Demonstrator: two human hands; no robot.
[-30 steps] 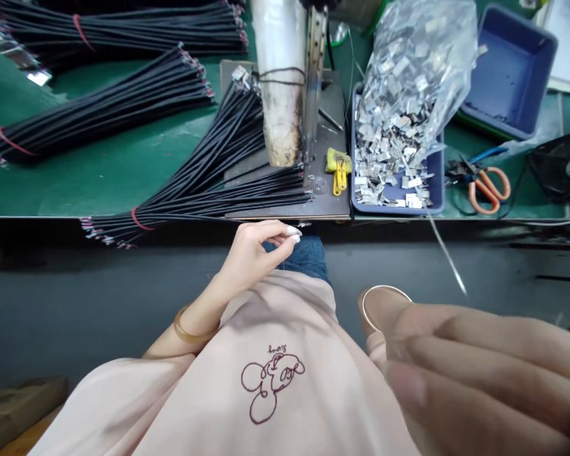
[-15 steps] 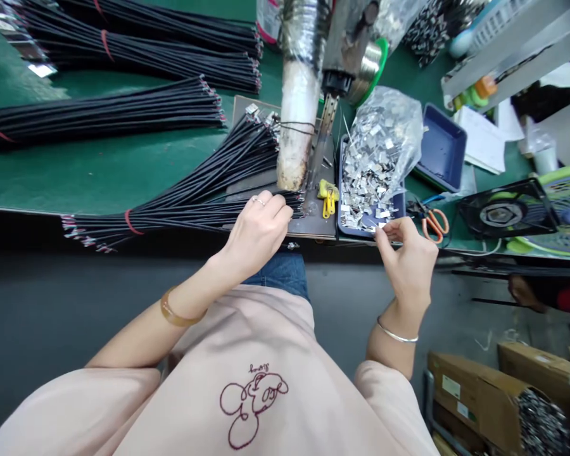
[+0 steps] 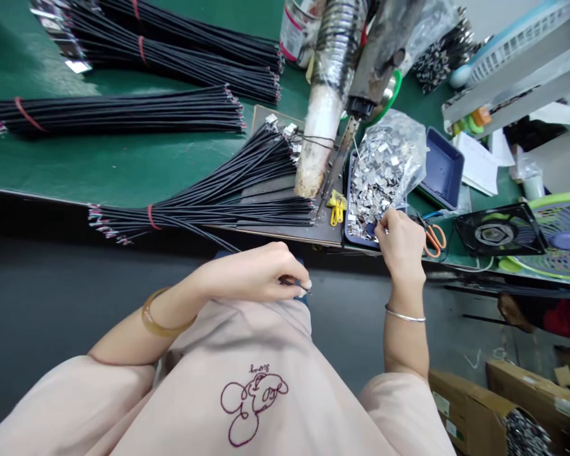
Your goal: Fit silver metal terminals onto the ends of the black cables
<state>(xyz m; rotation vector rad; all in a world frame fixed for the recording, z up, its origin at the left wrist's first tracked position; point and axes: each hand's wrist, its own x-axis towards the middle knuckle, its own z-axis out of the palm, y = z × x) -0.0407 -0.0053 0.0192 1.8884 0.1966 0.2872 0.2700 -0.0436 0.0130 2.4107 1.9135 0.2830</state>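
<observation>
My left hand hovers over my lap, just off the bench edge, fingers pinched on the end of one black cable drawn out of the fanned bundle. My right hand reaches into the blue tray of small metal clips, fingertips closed among the clips; what they grip is too small to make out. A soldering machine's wrapped column stands between the cable fan and the tray.
More tied cable bundles lie on the green bench. Yellow snips, orange scissors, an empty blue tray, a black fan and a green fan sit nearby. Cardboard boxes stand at lower right.
My left hand left the cable fan and drew one black cable back toward my lap. My right hand stayed at the clip tray. The view shifted slightly.
</observation>
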